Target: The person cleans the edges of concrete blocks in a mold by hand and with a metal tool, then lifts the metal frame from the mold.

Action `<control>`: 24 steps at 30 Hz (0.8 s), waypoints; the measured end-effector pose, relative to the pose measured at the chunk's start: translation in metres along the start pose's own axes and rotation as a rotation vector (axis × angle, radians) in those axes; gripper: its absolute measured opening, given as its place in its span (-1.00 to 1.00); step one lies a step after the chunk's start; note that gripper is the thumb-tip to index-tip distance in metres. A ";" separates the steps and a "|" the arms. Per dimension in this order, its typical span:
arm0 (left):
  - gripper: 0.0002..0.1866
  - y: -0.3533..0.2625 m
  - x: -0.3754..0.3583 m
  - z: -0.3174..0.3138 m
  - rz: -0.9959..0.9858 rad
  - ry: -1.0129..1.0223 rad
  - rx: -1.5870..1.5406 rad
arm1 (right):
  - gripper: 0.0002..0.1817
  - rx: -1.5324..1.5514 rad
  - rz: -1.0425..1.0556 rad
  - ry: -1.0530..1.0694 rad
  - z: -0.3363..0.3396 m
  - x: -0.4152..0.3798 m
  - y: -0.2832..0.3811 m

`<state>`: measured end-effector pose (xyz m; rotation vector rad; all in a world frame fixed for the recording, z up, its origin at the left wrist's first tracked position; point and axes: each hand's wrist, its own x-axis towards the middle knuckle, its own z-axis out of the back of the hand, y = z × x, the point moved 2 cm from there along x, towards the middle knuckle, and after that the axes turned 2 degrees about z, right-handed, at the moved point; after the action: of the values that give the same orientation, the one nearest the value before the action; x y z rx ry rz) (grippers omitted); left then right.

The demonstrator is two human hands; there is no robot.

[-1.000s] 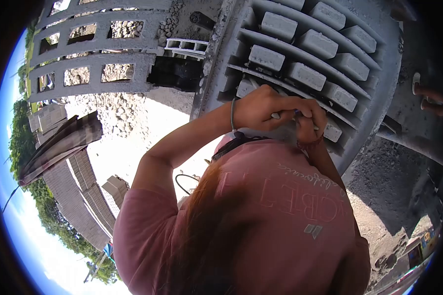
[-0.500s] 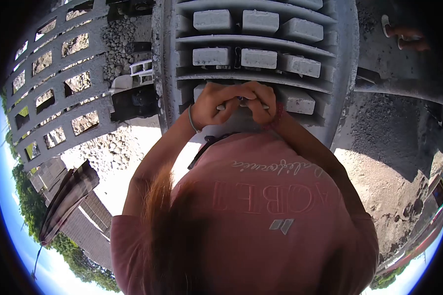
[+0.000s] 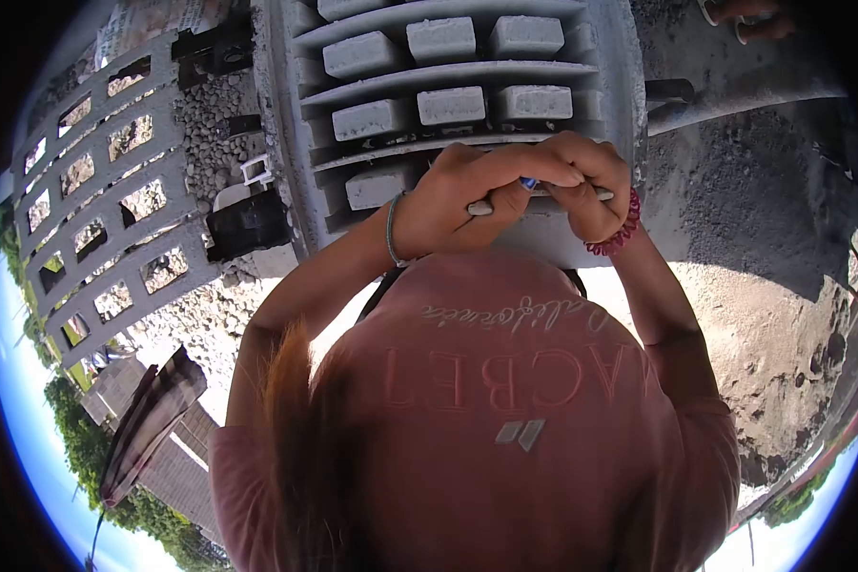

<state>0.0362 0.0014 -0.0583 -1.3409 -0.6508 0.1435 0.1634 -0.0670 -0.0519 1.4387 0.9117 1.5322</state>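
Note:
My left hand and my right hand meet in front of my chest, both with curled fingers. Small pale grey ends show at each hand, and a bit of blue sits between them; I cannot make out what these belong to. Below the hands lies a grey slatted metal frame holding rows of pale blocks, among them a front-left block, a middle block and a right block. My hands cover the right part of the nearest row.
A grey lattice of concrete with square openings stands at left, beside gravel and a black object. A dark pipe runs across the right, over dusty ground. Another person's feet are at the top right.
My view has shifted, so the frame and blocks sit further left. My hands have moved right over the frame and spread slightly apart, still closed.

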 end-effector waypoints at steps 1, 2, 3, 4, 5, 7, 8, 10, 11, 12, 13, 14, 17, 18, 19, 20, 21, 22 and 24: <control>-0.69 0.001 0.003 -0.007 -0.005 0.003 -0.021 | -0.85 0.010 -0.066 -0.021 0.004 -0.007 -0.006; -0.69 0.025 0.008 -0.012 -0.009 -0.028 -0.023 | -0.85 0.016 -0.129 -0.040 0.010 -0.013 -0.022; -0.68 0.039 0.006 -0.017 -0.016 -0.059 -0.024 | -0.84 0.021 -0.189 -0.057 0.017 -0.020 -0.039; -0.69 0.043 -0.002 -0.021 0.038 -0.041 -0.028 | -0.83 0.036 -0.247 -0.038 0.019 -0.023 -0.053; -0.69 0.046 -0.005 -0.023 0.082 -0.021 -0.029 | -0.83 0.002 -0.213 -0.035 0.022 -0.029 -0.052; -0.69 0.037 0.000 -0.025 0.044 0.009 -0.011 | -0.83 -0.067 -0.138 -0.035 0.021 -0.027 -0.028; -0.70 0.020 -0.002 -0.029 -0.026 0.016 0.003 | -0.84 -0.123 -0.143 0.071 0.022 -0.028 -0.008; -0.72 0.006 -0.007 -0.037 -0.143 0.046 -0.011 | -0.84 -0.151 -0.068 0.068 0.022 -0.032 0.000; -0.73 0.015 -0.008 -0.038 -0.089 0.056 -0.014 | -0.84 -0.170 -0.029 0.064 0.021 -0.036 0.003; -0.73 0.031 -0.007 -0.038 -0.039 0.066 -0.017 | -0.84 -0.149 -0.072 0.024 0.023 -0.040 -0.012; -0.73 0.047 -0.005 -0.039 0.007 0.072 -0.018 | -0.84 -0.114 -0.122 -0.003 0.029 -0.048 -0.035; -0.73 0.058 0.003 -0.045 -0.104 -0.057 0.048 | -0.84 -0.077 -0.163 -0.059 0.030 -0.050 -0.040; -0.74 0.026 0.004 -0.042 -0.106 -0.020 -0.007 | -0.83 -0.128 -0.077 0.003 0.034 -0.034 -0.007; -0.75 0.012 0.003 -0.046 -0.166 -0.038 -0.010 | -0.82 -0.162 -0.032 0.050 0.032 -0.034 0.006; -0.75 0.012 0.003 -0.047 -0.151 -0.023 -0.016 | -0.82 -0.137 -0.045 0.019 0.030 -0.037 0.003; -0.75 0.017 0.005 -0.047 -0.137 -0.006 -0.026 | -0.82 -0.115 -0.060 -0.014 0.031 -0.041 -0.001; -0.75 0.023 0.008 -0.048 -0.131 0.012 -0.037 | -0.82 -0.101 -0.071 -0.047 0.034 -0.042 -0.007; -0.76 0.037 0.011 -0.051 -0.034 -0.023 -0.021 | -0.82 -0.059 -0.129 -0.130 0.035 -0.043 -0.030; -0.77 0.039 0.019 -0.050 -0.018 0.008 -0.042 | -0.82 -0.057 -0.223 -0.116 0.053 -0.038 -0.026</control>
<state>0.0882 -0.0230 -0.0921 -1.3750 -0.6618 0.1102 0.2183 -0.0933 -0.0863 1.3232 0.9179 1.2876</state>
